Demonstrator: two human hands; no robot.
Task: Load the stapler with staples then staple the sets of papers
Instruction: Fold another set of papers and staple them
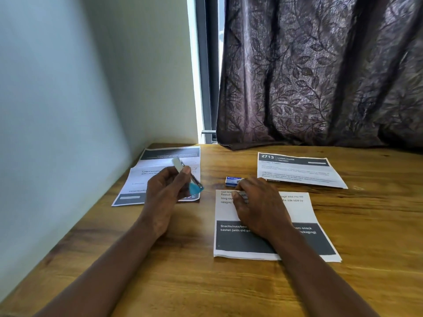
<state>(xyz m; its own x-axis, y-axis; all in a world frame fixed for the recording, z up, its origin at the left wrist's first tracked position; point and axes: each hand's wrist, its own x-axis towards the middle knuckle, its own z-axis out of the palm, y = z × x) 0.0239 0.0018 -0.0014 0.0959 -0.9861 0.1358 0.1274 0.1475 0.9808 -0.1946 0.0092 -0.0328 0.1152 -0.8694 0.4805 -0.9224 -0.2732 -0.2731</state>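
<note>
The left hand (163, 191) grips the stapler (195, 186) between fingers (184, 171).

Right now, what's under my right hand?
The right hand rests on the nearest set of papers, covering part of its print. What lies beneath the fingertips cannot be told.

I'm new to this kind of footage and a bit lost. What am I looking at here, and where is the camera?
There is no machine here. A person wears one camera on the head, and it looks down at their own hands. The left hand holds a blue-and-silver stapler above the wooden table. The right hand rests on the nearest set of papers; whether it pinches anything is unclear. A small staple box lies just beyond it. The far-left set and the far-right set lie farther back.
</note>
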